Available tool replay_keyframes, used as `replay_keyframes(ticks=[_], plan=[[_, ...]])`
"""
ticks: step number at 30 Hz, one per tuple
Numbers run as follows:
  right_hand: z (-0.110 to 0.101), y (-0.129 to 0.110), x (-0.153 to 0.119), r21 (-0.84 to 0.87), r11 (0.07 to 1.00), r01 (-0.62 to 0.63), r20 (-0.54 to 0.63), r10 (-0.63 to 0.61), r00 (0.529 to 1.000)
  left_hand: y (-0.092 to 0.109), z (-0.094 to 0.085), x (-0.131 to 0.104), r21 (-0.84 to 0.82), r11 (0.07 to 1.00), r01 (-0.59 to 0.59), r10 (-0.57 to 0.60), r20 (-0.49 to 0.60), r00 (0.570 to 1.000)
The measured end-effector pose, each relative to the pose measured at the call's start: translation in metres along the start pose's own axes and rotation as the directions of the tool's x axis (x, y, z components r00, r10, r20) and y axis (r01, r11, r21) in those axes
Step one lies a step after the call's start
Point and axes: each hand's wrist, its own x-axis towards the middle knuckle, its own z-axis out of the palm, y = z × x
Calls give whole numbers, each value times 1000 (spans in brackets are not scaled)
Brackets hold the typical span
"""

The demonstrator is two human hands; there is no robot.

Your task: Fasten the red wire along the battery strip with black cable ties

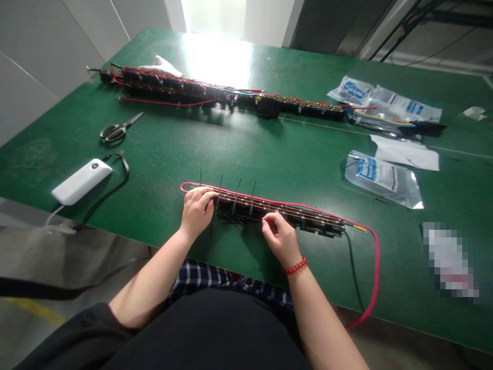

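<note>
A narrow black assembly [311,218] with thin copper-coloured wires along it lies in front of me. Several thin dark strips stick up across its left half. A red cable [375,272] runs along its far edge, loops at the left end and bends down over the table's near edge at the right. My left hand [199,205] is closed over the assembly's left end, fingers bent onto it. At the near side of its middle, my right hand [280,234] is closed in a pinch; whatever sits between the fingertips is too small to make out.
Across the back of the green table [162,154] lies a longer wired assembly [208,92]. Scissors [117,131] and a white power bank [82,180] are at the left. Plastic bags [385,177] and a paper sheet [408,153] lie at the right.
</note>
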Motion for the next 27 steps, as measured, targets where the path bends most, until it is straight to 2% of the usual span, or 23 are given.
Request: replay_keyframes(ticks=[7, 17, 23, 27], plan=[[4, 10, -1, 31, 998, -61, 12, 61, 998, 0, 0, -1, 20, 1000, -15, 15, -8, 1000], [7, 11, 2, -46, 998, -32, 34, 33, 999, 4, 1, -2, 75, 995, -71, 73, -28, 997], [7, 10, 4, -56, 998, -23, 46, 26, 999, 7, 1, 1, 102, 989, -108, 107, 18, 994], [6, 10, 5, -31, 999, -36, 40, 38, 998, 10, 2, 11, 109, 975, -192, 180, 112, 977]])
